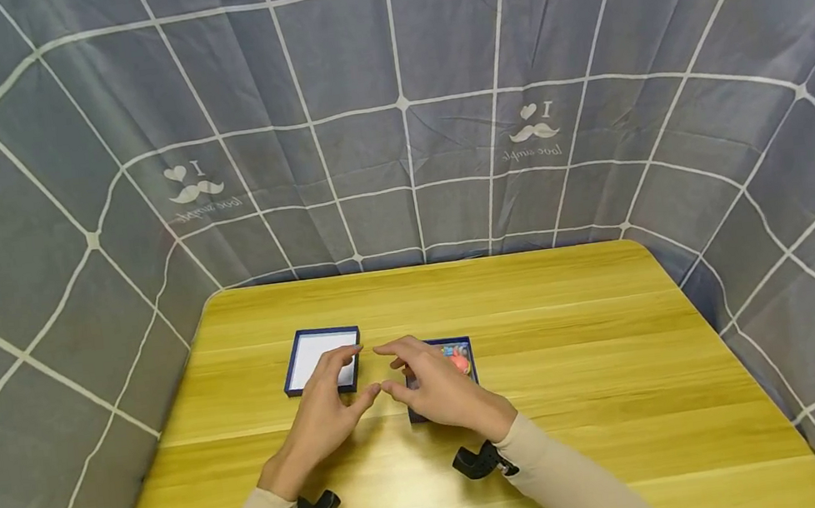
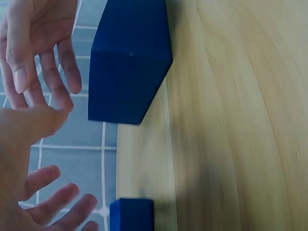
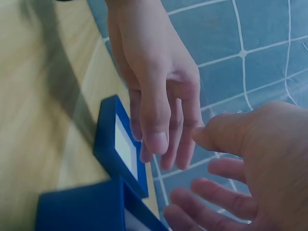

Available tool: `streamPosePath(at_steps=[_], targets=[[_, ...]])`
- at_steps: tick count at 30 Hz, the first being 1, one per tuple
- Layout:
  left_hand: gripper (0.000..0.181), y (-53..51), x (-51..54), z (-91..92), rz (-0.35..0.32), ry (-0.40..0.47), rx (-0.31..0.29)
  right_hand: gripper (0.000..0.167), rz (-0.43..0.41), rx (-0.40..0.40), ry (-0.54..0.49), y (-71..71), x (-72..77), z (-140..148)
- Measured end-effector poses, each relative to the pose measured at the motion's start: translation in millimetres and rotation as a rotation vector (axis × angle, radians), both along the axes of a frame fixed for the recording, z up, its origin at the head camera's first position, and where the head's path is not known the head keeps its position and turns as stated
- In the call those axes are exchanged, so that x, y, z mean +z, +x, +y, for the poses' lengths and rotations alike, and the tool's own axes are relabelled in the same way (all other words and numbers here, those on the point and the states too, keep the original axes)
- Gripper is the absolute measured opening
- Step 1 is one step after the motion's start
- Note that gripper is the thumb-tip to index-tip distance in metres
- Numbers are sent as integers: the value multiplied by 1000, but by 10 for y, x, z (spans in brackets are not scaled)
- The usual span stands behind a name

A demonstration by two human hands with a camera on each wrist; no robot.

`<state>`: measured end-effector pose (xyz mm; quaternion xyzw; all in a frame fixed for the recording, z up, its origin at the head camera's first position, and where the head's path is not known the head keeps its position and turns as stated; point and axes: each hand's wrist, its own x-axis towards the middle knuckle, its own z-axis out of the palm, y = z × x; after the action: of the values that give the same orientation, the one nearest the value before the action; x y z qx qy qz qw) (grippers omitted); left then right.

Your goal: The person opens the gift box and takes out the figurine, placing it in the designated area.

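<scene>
My left hand (image 1: 322,406) hovers over the near right corner of a shallow blue box part (image 1: 290,374) with a white inside, fingers spread and holding nothing. Facing it, my right hand (image 1: 441,384) is above a dark blue box (image 1: 473,355) and covers much of it; colourful contents (image 1: 459,360) show past the hand. The fingertips of both hands point at each other, with a small gap between them. In the right wrist view the left hand (image 3: 159,82) is relaxed with its fingers down, and the right hand (image 3: 269,163) has its fingers loosely bent.
Both box parts lie on a yellow wood-grain table (image 1: 579,368). A grey-blue curtain (image 1: 444,48) with white grid lines hangs behind and on both sides. A black band with a mount sits on each wrist.
</scene>
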<state>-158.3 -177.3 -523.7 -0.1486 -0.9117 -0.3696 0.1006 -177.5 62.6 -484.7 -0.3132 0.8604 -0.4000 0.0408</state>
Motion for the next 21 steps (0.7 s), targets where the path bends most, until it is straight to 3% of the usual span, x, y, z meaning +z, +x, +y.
streamPosePath(at_steps=[13, 21], targets=[[99, -51, -22, 294, -173, -5, -174, 50, 104, -69, 63, -65, -4, 503], [115, -79, -29, 423, -228, -28, -245, 53, 137, -109, 176, -109, -32, 701]])
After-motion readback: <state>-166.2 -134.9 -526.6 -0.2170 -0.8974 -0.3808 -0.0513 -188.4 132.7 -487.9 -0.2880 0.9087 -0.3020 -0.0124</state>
